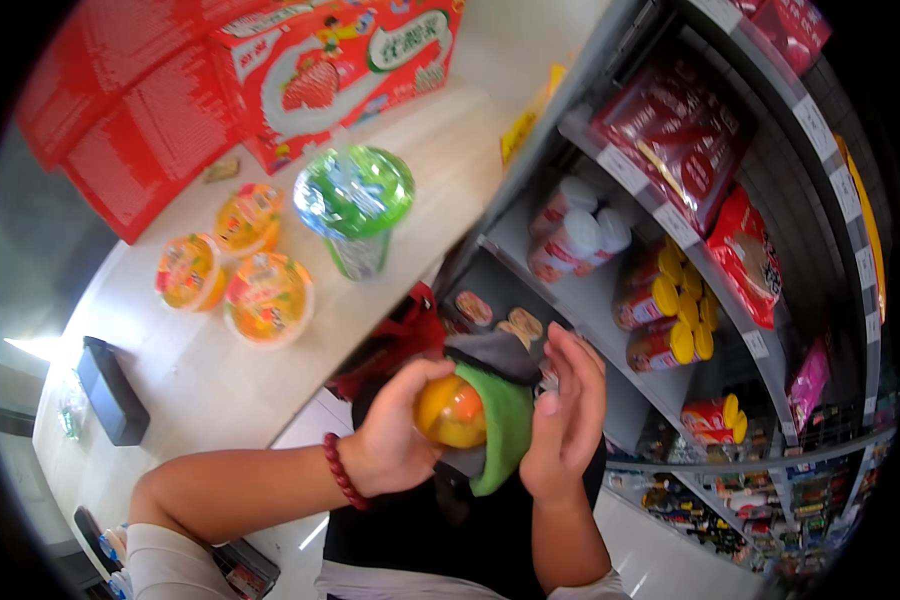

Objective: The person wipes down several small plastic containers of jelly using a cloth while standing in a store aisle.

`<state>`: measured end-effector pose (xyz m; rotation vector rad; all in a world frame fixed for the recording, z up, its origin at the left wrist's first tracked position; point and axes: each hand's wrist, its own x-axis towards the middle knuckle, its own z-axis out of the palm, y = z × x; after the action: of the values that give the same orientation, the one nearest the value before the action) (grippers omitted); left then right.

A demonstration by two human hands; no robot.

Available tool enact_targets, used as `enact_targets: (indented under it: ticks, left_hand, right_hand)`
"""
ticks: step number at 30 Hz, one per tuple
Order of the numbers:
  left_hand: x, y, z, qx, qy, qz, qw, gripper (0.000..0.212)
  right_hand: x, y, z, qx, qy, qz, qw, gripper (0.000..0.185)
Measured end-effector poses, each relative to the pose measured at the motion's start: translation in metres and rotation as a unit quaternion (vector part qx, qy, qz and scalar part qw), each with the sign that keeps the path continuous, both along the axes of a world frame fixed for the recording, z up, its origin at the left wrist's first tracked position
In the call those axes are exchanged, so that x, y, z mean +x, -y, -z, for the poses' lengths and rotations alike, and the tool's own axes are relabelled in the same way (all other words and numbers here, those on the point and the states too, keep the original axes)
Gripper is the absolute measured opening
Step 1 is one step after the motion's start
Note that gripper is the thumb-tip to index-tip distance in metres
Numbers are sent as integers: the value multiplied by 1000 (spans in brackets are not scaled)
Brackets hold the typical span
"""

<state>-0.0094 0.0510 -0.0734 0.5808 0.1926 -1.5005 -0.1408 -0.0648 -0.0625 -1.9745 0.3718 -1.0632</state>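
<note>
My left hand (401, 435) grips a rounded, clear-walled cup with orange contents (454, 412), held up in front of my dark clothing. A green and grey cloth (506, 431) wraps the cup's right side and hangs below it. Beside the cloth is my right hand (566, 416), palm turned inward, thumb and fingers apart. Something small and shiny shows by its fingers, too blurred to name. On the table (345, 322) to the left stand three sealed orange jelly cups (270, 300) and a taller cup with a green foil lid (356, 202).
A red strawberry-printed carton (337, 75) stands at the table's back, its red flaps at the left. A black box-shaped object (112, 394) lies near the left edge. Grey store shelves (570, 300) rise close on my right, holding yellow-lidded jars (664, 296) and packets.
</note>
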Motion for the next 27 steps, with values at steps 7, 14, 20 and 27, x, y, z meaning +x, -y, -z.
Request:
enact_targets:
  ticks: [7, 14, 20, 27]
  left_hand:
    - [-2, 5, -1, 15, 26, 7, 1000, 47]
    - [-3, 4, 1, -8, 7, 29, 1000, 47]
    - [-2, 5, 1, 20, 29, 29, 999, 47]
    - [-2, 6, -3, -4, 7, 29, 1000, 50]
  right_hand:
    - [-7, -75, -89, 42, 127, -205, 970, 50]
    - [-15, -70, -85, -53, 16, -340, 939, 48]
    - [-16, -63, -81, -145, -55, -349, 924, 49]
    - [-18, -45, -80, -186, -85, -366, 908, 52]
